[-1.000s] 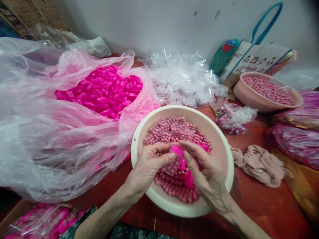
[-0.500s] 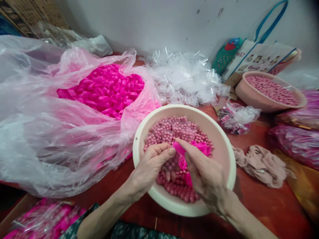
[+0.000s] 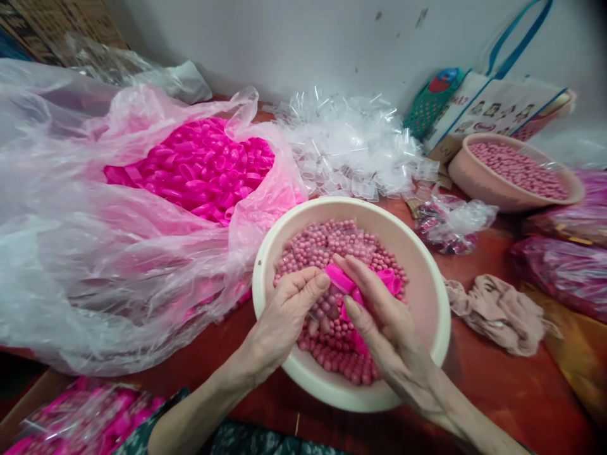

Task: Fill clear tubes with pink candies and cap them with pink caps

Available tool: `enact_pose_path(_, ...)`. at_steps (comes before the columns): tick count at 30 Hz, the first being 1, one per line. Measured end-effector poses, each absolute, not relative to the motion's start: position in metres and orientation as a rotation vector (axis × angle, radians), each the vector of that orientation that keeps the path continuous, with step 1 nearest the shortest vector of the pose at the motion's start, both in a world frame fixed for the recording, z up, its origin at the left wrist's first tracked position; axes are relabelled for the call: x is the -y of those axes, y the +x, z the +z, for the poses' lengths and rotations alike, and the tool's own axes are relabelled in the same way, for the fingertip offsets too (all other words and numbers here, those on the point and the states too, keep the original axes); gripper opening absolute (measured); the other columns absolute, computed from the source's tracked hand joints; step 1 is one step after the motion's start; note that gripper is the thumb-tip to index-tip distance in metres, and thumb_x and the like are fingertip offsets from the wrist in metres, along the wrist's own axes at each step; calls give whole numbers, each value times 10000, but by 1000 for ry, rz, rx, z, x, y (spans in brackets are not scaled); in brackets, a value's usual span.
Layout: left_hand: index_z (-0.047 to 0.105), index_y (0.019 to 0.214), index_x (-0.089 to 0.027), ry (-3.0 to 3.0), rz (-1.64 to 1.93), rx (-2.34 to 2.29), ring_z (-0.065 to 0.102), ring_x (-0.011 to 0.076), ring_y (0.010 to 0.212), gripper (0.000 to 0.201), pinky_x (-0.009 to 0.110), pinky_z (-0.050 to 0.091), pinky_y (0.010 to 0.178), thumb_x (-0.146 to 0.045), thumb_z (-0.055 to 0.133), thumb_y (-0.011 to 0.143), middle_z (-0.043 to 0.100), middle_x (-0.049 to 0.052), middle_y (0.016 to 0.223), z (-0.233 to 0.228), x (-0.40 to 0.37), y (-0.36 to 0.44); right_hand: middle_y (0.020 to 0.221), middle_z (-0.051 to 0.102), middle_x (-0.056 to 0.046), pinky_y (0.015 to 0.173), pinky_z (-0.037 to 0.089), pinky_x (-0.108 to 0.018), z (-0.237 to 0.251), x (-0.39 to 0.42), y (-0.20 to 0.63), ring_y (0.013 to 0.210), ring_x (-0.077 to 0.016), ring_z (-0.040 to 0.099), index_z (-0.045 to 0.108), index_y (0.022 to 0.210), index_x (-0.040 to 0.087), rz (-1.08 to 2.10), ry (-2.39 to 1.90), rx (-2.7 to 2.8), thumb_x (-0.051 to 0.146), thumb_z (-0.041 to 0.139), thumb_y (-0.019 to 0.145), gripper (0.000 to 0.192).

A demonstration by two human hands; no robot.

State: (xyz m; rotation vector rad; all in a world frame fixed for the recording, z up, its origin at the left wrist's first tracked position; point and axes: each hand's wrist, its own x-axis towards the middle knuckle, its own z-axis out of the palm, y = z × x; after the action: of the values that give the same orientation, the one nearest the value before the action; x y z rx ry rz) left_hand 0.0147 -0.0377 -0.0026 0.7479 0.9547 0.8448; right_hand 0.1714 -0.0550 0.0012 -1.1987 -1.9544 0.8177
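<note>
A cream basin full of pink beads stands in front of me. Over it my left hand is closed, thumb against forefinger, on a small clear bag with beads in or behind it. A glossy bright pink plastic piece lies at the bag's top, between my two hands. My right hand is beside it, thumb and fingers apart; whether its fingers touch the piece I cannot tell. More pink pieces show in the basin behind the right fingers, partly hidden.
At left a large plastic bag lies open, holding many pink pieces. Behind the basin is a heap of clear small bags. At right are a second bead-filled bowl, a crumpled cloth and wrapped bundles.
My right thumb has come away from its fingers, and the hand has opened beside the pink piece. The left hand keeps its pinch almost in place.
</note>
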Motion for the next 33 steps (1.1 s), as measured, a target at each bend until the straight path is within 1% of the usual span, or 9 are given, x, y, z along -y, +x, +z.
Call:
enact_pose_path(6, 523, 856, -165, 811, 747, -840, 471, 59, 447, 251, 153, 327, 404, -408, 583, 839, 523, -33, 578, -4, 40, 9, 1375, 487, -99, 1049, 422, -361, -2, 55, 175, 1261, -186, 465, 344, 1402, 195, 625, -1189, 2130, 179, 411, 935, 473)
enact_pose_path(12, 505, 817, -156, 838, 713, -839, 424, 49, 447, 292, 156, 313, 409, -439, 576, 829, 525, -14, 621, -8, 41, 7, 1293, 548, -142, 934, 525, -400, -8, 55, 181, 1205, -261, 516, 173, 1470, 169, 295, -1013, 2353, 105, 440, 890, 642)
enact_pose_path(14, 505, 808, -154, 824, 712, -847, 389, 39, 433, 301, 155, 303, 406, -444, 585, 819, 495, -28, 611, -8, 41, 8, 1221, 590, -149, 910, 534, -394, -5, 54, 179, 1151, -260, 556, 223, 1448, 153, 293, -991, 2374, 111, 453, 886, 608)
enact_pose_path(17, 504, 809, -160, 842, 717, -875, 391, 46, 449, 301, 156, 297, 413, -453, 570, 827, 462, -42, 601, -4, 41, 9, 1167, 599, -195, 864, 541, -428, -1, 52, 173, 1089, -300, 579, 339, 1356, 93, 261, -1030, 2358, 311, 547, 866, 575)
enact_pose_path(20, 522, 947, -188, 940, 750, -946, 465, 84, 577, 235, 177, 374, 520, -409, 528, 867, 499, -26, 691, 0, 42, 9, 1048, 623, -203, 776, 545, -454, -3, 49, 168, 970, -326, 606, 472, 1173, 86, 207, -1161, 2356, 448, 584, 809, 526)
enact_pose_path(22, 498, 1090, -233, 1017, 796, -1002, 486, 107, 688, 239, 209, 413, 649, -358, 510, 886, 505, -20, 782, 1, 43, 8, 932, 630, -165, 717, 540, -438, -4, 47, 166, 862, -304, 615, 520, 1035, 116, 175, -1216, 2397, 434, 570, 811, 392)
enact_pose_path(25, 457, 1175, -280, 1072, 814, -1034, 481, 120, 737, 278, 237, 405, 728, -332, 484, 903, 493, -20, 823, 2, 45, 8, 869, 614, -141, 652, 520, -406, -3, 45, 165, 776, -277, 598, 526, 961, 125, 145, -1241, 2440, 433, 561, 804, 348)
enact_pose_path(29, 473, 1120, -267, 1030, 861, -997, 454, 109, 691, 233, 216, 378, 647, -354, 480, 904, 491, -22, 807, 0, 47, 9, 781, 600, -123, 581, 467, -357, 1, 44, 164, 690, -246, 565, 531, 886, 137, 64, -1195, 2475, 406, 477, 843, 278)
enact_pose_path(33, 480, 1060, -261, 969, 852, -957, 372, 77, 584, 182, 185, 315, 537, -351, 495, 903, 443, -50, 689, -3, 48, 9, 614, 550, -82, 465, 340, -303, -3, 40, 161, 517, -192, 456, 535, 820, 161, -139, -1114, 2540, 230, 294, 906, 265)
